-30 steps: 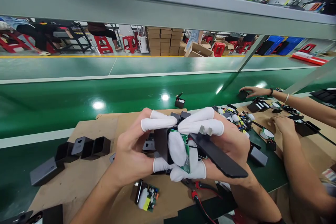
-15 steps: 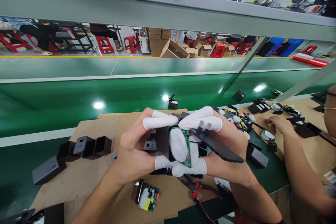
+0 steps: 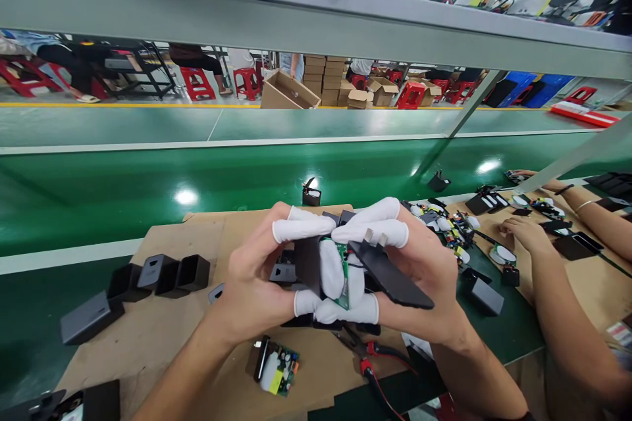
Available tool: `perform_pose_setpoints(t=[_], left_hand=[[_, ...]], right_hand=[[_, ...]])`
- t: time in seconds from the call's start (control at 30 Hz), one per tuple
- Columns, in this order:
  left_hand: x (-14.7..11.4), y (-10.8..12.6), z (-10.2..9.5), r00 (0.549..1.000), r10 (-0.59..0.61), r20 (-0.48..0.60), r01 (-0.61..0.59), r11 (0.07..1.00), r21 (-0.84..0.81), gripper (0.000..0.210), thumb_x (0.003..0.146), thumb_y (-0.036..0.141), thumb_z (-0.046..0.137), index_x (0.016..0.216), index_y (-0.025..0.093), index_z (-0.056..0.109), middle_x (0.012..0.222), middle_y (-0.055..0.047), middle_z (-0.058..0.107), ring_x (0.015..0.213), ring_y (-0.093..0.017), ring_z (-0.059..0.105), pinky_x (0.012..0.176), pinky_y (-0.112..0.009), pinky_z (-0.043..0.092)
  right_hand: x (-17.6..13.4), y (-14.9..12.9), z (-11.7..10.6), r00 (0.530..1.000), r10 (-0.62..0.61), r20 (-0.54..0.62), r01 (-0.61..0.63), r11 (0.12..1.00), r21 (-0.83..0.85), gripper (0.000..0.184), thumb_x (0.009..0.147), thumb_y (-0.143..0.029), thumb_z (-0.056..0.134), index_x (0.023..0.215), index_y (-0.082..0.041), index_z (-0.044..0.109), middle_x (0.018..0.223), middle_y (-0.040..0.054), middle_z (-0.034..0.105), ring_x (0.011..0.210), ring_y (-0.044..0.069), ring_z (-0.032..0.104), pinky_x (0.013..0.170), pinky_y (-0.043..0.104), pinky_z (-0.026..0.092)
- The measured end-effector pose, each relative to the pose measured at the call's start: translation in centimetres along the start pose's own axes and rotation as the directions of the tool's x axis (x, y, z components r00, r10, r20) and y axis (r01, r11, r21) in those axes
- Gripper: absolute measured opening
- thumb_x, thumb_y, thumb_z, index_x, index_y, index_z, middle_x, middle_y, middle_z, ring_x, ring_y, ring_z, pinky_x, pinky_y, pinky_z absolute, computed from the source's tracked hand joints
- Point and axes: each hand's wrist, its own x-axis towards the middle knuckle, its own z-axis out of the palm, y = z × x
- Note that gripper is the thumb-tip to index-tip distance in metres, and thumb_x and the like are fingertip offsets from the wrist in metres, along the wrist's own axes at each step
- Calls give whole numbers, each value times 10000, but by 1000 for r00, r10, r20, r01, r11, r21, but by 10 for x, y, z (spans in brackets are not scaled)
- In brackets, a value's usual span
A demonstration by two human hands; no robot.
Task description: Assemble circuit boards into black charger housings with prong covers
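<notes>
Both hands wear white finger cots and meet in front of me. My left hand (image 3: pixel 261 276) is closed around a black plastic housing (image 3: pixel 307 264), fingers on its top and bottom edges. My right hand (image 3: pixel 419 276) grips a green circuit board (image 3: pixel 344 251) with white padding (image 3: pixel 332 270) at the housing's open side. A black end plate (image 3: pixel 392 276) with two metal plug prongs hangs by the board, tilted outward. How deep the board sits inside is hidden. Below lie red-handled pliers (image 3: pixel 366 356) and a loose circuit board (image 3: pixel 279 368) on cardboard.
Several black housings (image 3: pixel 194 272) stand at the left on the cardboard (image 3: pixel 197 335). Circuit boards are piled (image 3: pixel 447 223) at the right, near a co-worker's arm (image 3: pixel 548 283). Beyond runs a green conveyor belt (image 3: pixel 237 177) carrying black parts (image 3: pixel 311 195). A grey shelf beam (image 3: pixel 247 13) crosses above.
My right hand has moved slightly left, bringing the board and end plate closer to the housing. The black parts on the belt have shifted left. Another person's arms reach farther in at right.
</notes>
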Motion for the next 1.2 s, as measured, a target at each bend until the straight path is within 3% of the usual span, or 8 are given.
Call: perform_pose_setpoints(t=[0.13,0.33,0.53,0.63,0.83,1.0,1.1,1.2], left_hand=[[-2,-7,7,1000,-2,-17,1,998,-58,785,614,215,1089,1338,318,805,1165,-99,730,1056,-280,704,868,-397,665],[-2,-12,30,966,-225,-126,156,900,-408,781,528,324,1137,1245,334,826,1167,-64,771,1069,-271,773,959,-402,687],[-2,2,29,908,-419,-4,321,702,-636,623,824,721,880,1258,286,780,998,-95,831,1024,-347,835,939,-515,693],[1,11,23,911,-408,55,354,707,-613,669,944,853,627,1200,258,797,937,-104,833,890,-317,831,853,-494,698],[4,14,16,920,-367,134,370,708,-602,734,926,918,566,1161,258,786,904,-98,821,812,-286,812,701,-406,674],[4,15,18,860,-504,-80,352,699,-622,531,969,728,732,1334,346,685,1109,-35,837,807,-199,798,724,-335,673],[7,17,24,808,-525,-268,309,764,-566,378,952,546,855,1220,307,735,1058,-8,829,871,-174,795,814,-303,682],[8,20,30,765,-533,-361,285,783,-552,296,920,490,902,1075,267,783,1038,-4,826,900,-156,793,870,-276,682]], right_hand=[[-1,1,2,997,74,-2,-74,997,-3,675,655,-415,1115,1219,-307,760,965,14,654,830,216,570,664,348,500],[-2,3,-1,983,172,61,-178,978,109,983,565,-513,1134,1431,-328,709,1125,26,660,921,218,613,787,353,582],[-3,16,-6,971,194,137,-218,956,197,846,723,-353,1062,1472,-292,673,1350,89,666,1229,297,671,1084,452,590],[-3,22,-3,983,127,135,-152,969,196,824,753,-252,1012,1491,-306,651,1372,102,699,1302,318,672,1123,494,594],[-1,24,2,995,37,93,-49,989,137,745,815,-313,1003,1489,-321,686,1344,95,719,1234,286,698,1088,496,617],[2,24,-2,999,19,51,-25,994,106,723,783,-238,985,1448,-321,715,1270,80,702,1151,271,680,994,455,627],[2,27,-4,998,63,26,-66,989,134,704,780,-240,963,1439,-303,723,1205,62,690,1078,249,663,958,427,610],[1,29,-5,987,155,44,-161,967,199,637,839,-274,936,1438,-299,718,1221,59,696,1075,227,683,974,404,621]])
